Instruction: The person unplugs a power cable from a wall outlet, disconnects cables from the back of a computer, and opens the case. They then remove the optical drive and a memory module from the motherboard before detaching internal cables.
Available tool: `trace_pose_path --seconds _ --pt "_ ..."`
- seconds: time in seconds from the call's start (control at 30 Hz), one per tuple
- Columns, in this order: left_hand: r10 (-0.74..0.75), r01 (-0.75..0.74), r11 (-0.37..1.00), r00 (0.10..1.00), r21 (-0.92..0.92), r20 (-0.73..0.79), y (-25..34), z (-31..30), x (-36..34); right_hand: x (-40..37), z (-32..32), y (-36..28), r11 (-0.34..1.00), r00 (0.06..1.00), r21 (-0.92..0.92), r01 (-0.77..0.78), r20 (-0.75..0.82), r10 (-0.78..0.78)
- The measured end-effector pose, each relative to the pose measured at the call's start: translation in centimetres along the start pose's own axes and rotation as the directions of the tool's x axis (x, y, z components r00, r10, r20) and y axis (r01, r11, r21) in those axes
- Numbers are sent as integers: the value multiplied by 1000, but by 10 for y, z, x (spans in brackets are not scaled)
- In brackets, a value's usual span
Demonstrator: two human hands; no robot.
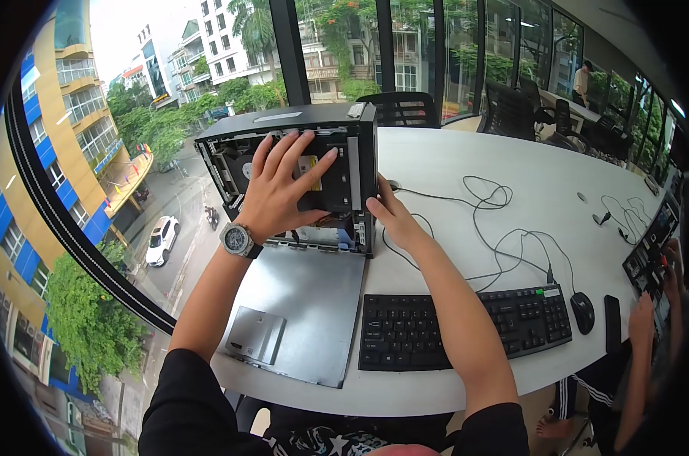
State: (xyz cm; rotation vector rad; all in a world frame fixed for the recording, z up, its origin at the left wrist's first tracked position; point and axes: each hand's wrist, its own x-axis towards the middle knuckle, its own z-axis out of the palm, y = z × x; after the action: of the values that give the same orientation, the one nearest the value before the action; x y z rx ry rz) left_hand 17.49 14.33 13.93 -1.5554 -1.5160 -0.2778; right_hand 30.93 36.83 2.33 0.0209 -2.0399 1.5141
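A black desktop computer case stands upright on the desk with its side open, showing the inner parts. My left hand, with a watch at the wrist, lies with spread fingers over the black drive bay inside it. Between those fingers a yellow-and-white label shows in part. At the right edge of the case, my right hand grips the casing, thumb towards me and fingers partly hidden along the side. The detached metal side panel lies flat just below the case.
A black keyboard, a mouse and a dark phone-like slab lie on the white desk. Loose cables curl across it. At the far right another person's hand is beside an opened black device.
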Motion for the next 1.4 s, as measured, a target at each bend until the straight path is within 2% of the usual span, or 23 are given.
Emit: trace_pose_path --seconds 0.33,0.5,0.57,0.67,0.73,0.8,0.83,0.87,0.9,0.93,1.0,1.07,1.2,1.27,1.4 --pt "-20 20 1000 1000 16 -12 -2 17 -6 0 3 0 998 998 23 57 -17 -57" --pt "-32 32 999 999 5 41 -2 28 -8 -1 10 -8 979 997 202 -3 -70 17" --pt "-62 60 980 998 -190 -6 5 29 -7 0 8 -8 980 998 200 -23 -59 35" --pt "-71 73 957 997 -279 17 12 16 -4 1 6 -4 980 999 197 -28 -34 35" --pt "-89 81 948 996 -309 -12 17 5 -6 1 6 -4 990 998 141 8 -67 2" --pt "-116 82 954 988 -287 -103 15 -1 -14 2 4 -3 994 998 107 2 -61 4" --pt "-208 156 955 958 -251 -197 13 -2 -19 1 4 -2 997 998 76 -5 -61 10" --pt "-204 154 956 960 -251 -190 13 -1 -24 1 4 -1 997 998 83 -7 -64 13" --pt "-420 359 846 904 -394 -78 12 0 -29 2 3 0 998 998 56 -8 -56 11" --pt "-597 543 675 799 -499 62 12 1 -31 2 3 1 1000 999 27 -8 -48 9" --pt "-608 571 632 785 -524 122 10 3 -31 3 4 1 1000 999 29 -2 -51 3" --pt "-614 658 627 747 -417 256 11 0 -30 2 5 -1 1000 999 27 4 -52 -3" --pt "-610 661 675 750 -329 255 13 -5 -15 -2 5 -6 1000 998 8 -4 -58 4" --pt "-626 691 674 722 -263 293 14 -7 -6 -2 5 -4 1000 998 3 -15 -60 15" --pt "-604 673 692 737 -261 303 17 -5 1 1 5 -1 999 997 -8 38 -60 -39"
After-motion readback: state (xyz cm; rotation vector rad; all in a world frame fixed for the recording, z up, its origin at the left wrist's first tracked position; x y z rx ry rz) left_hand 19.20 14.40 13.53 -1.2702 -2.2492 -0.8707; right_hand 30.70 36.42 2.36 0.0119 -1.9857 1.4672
